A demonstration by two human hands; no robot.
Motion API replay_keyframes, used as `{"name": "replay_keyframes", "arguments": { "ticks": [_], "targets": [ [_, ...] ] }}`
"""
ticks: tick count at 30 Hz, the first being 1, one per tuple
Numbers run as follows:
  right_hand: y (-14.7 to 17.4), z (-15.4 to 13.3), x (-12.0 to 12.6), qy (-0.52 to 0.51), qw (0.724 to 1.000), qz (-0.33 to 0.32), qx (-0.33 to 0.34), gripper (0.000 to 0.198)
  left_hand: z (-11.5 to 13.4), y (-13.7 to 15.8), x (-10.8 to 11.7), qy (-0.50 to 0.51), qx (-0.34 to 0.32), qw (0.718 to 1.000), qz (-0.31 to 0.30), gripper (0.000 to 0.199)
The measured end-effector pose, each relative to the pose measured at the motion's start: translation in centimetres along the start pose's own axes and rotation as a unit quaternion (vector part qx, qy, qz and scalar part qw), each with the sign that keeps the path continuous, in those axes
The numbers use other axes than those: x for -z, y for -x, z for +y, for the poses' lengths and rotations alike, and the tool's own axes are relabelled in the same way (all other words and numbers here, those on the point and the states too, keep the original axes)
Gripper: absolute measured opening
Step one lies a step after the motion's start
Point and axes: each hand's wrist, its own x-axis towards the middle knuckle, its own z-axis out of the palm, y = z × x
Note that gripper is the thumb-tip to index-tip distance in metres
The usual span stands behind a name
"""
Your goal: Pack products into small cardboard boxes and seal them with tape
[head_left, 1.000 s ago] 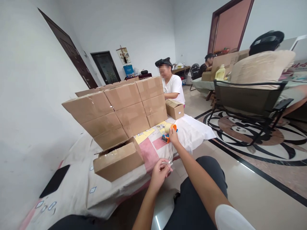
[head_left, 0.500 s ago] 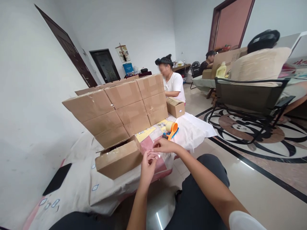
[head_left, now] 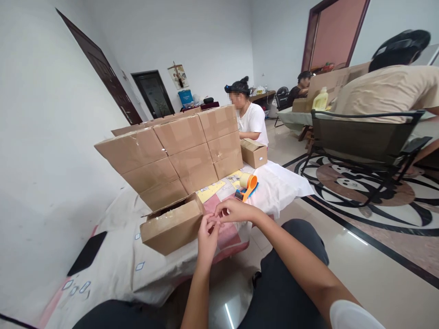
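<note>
My left hand and my right hand meet fingertip to fingertip above the table's front edge. Both are closed in a pinch; whatever lies between the fingers is too small to make out. Just left of them sits a cardboard box, its top partly open with a dark gap along the back. Beyond my right hand, an orange tape dispenser with a roll of tape lies on the table.
Stacked cardboard boxes form a wall at the back of the cloth-covered table. A smaller box stands near a person in white. A black flat object lies at left. A chair with a seated person is at right.
My hands have shifted slightly left, still pinched together. The view has moved a little, and the person in the chair at right leans further right.
</note>
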Motion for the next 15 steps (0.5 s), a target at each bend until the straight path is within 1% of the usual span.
{"name": "replay_keyframes", "arguments": {
  "ticks": [1, 3, 5, 7, 9, 11, 12, 13, 14, 15],
  "targets": [
    [-0.1, -0.1, -0.1, 0.004, 1.000, 0.005, 0.007, 0.015, -0.1, 0.0, 0.0, -0.015, 0.000, 1.000, -0.005, 0.042],
    [-0.5, -0.5, 0.1, 0.009, 0.999, 0.034, 0.019, 0.017, -0.4, 0.1, 0.1, -0.059, 0.001, 0.998, -0.020, 0.041],
    [-1.0, -1.1, 0.7, 0.004, 0.996, 0.084, 0.028, 0.018, -0.6, 0.4, 0.2, -0.102, 0.002, 0.994, -0.041, 0.037],
    [-1.6, -2.0, 1.5, -0.010, 0.990, 0.139, 0.038, 0.017, -0.4, 0.8, 0.5, -0.128, 0.001, 0.991, -0.047, 0.029],
    [-2.5, -2.9, 2.2, -0.029, 0.984, 0.170, 0.044, 0.018, 0.6, 0.8, 1.4, -0.160, -0.009, 0.987, -0.018, 0.022],
    [-3.6, -3.8, 2.6, -0.055, 0.981, 0.180, 0.047, 0.019, 2.3, 0.2, 3.2, -0.193, -0.029, 0.979, 0.051, 0.023],
    [-4.4, -4.1, 2.7, -0.067, 0.981, 0.176, 0.051, 0.020, 3.3, -0.4, 4.4, -0.227, -0.048, 0.968, 0.091, 0.027],
    [-5.1, -4.4, 2.6, -0.078, 0.981, 0.169, 0.056, 0.020, 4.2, -1.2, 5.8, -0.272, -0.073, 0.952, 0.123, 0.035],
    [-6.0, -4.5, 2.3, -0.089, 0.981, 0.159, 0.062, 0.021, 5.0, -2.0, 7.2, -0.346, -0.106, 0.922, 0.137, 0.048],
    [-6.9, -4.5, 2.0, -0.102, 0.982, 0.148, 0.064, 0.021, 5.7, -2.8, 8.7, -0.421, -0.129, 0.889, 0.124, 0.064]
  ]
}}
